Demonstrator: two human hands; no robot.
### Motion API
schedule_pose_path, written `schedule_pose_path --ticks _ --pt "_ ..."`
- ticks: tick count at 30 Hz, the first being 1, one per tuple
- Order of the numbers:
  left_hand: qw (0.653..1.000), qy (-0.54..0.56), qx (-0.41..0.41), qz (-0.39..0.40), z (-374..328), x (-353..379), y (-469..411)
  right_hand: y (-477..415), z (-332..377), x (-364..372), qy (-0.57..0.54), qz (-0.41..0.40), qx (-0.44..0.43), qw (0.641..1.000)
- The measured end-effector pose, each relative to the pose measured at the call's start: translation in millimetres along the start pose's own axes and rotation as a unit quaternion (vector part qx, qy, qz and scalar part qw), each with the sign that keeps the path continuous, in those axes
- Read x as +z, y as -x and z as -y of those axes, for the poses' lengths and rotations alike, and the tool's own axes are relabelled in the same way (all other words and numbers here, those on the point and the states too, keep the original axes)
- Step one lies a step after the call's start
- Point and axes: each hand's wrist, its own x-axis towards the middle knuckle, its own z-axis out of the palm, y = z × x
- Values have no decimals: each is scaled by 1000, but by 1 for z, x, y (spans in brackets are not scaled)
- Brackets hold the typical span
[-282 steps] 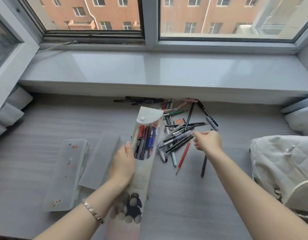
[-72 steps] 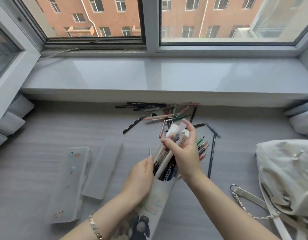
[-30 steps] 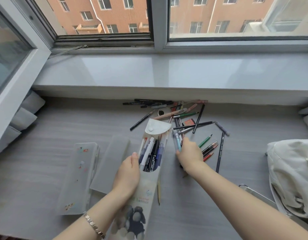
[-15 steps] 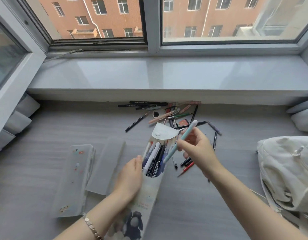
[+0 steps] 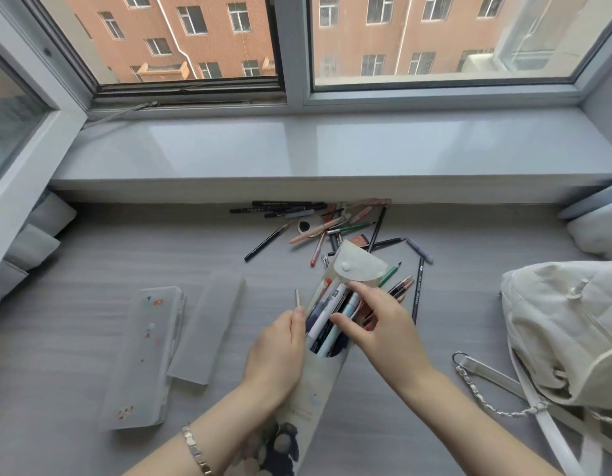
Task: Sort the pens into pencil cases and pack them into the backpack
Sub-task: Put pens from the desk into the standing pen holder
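My left hand [image 5: 278,359] grips the left side of a tall white pencil pouch [image 5: 314,389] with a round open flap [image 5: 359,266] and a dark cartoon print near its bottom. Several pens stand in its mouth, among them a pale blue pen [image 5: 344,319]. My right hand [image 5: 380,329] rests over the pouch's mouth with thumb and forefinger at the pale blue pen. A loose pile of pens and pencils [image 5: 332,228] lies on the grey surface beyond the pouch. The white quilted backpack [image 5: 565,331] sits at the right.
A frosted hard pencil case [image 5: 144,355] and its separate lid [image 5: 208,324] lie to the left. The backpack's strap with a chain [image 5: 486,389] trails toward me. A white windowsill [image 5: 332,152] runs behind the pile. Pillows sit at the far left [image 5: 33,242] and far right [image 5: 596,231].
My right hand picked the pale blue pen from the pile, carried it over the pouch and has lowered it into the pouch's mouth. My left hand kept hold of the pouch.
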Motion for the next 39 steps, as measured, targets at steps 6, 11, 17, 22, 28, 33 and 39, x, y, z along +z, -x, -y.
schedule_pose_path --ticks 6,11,17,22,28,33,39 --pt "1000 23 -5 10 -4 3 -1 3 -9 -1 156 32 -78 984" --pt "999 9 10 28 -1 1 3 -15 -5 -29 53 -30 -22 998" --pt "999 -4 25 43 4 -3 8 -37 -6 -58 -106 17 105 989" --pt "998 -24 38 44 3 -4 12 -35 -10 -56 51 23 37 998" --pt "997 -45 47 41 1 -6 15 -30 -14 -46 150 4 26 988" --pt "997 -66 45 20 -2 -3 19 -26 -9 -46 156 56 46 985" --pt "997 -66 22 16 -3 -2 22 -23 -5 -52 182 102 46 977"
